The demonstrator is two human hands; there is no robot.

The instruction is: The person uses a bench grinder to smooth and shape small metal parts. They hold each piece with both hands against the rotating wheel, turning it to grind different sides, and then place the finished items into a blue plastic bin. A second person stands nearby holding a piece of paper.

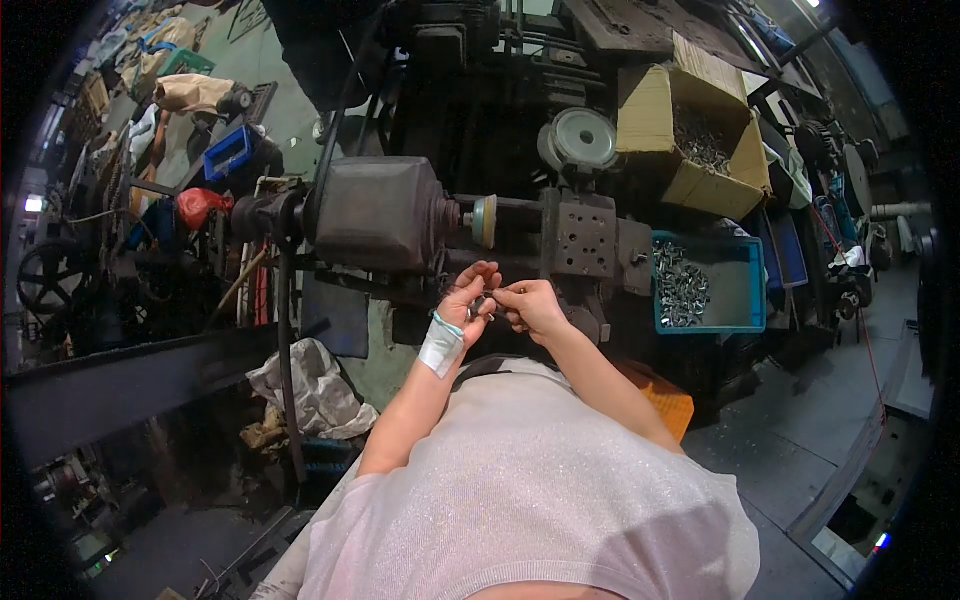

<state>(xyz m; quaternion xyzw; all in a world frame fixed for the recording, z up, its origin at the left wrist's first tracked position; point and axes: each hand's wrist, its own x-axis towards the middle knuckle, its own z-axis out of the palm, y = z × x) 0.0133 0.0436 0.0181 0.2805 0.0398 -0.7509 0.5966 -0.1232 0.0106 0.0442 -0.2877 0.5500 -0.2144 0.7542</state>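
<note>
My left hand (466, 304) is turned palm up with its fingers partly curled around several small metal parts (480, 314). A white patch with a green edge (441, 345) is wrapped at that wrist. Fingertips of my right hand (536, 309) are pinched together right beside the left palm, on a small metal part that they mostly hide. Both hands are in front of a dark lathe-like machine (375, 213). Just beyond them is its spindle, with a round pale disc (484, 222) on the end. Right of the disc stands a block with several holes (585, 240).
A blue bin (748, 327) with many small shiny metal parts stands at the right. Behind it is an open cardboard box (645, 115) of metal pieces. A round metal dish (584, 138) sits on the machine. An orange crate (660, 398) is beside my right forearm, a whitish sack (312, 385) at lower left.
</note>
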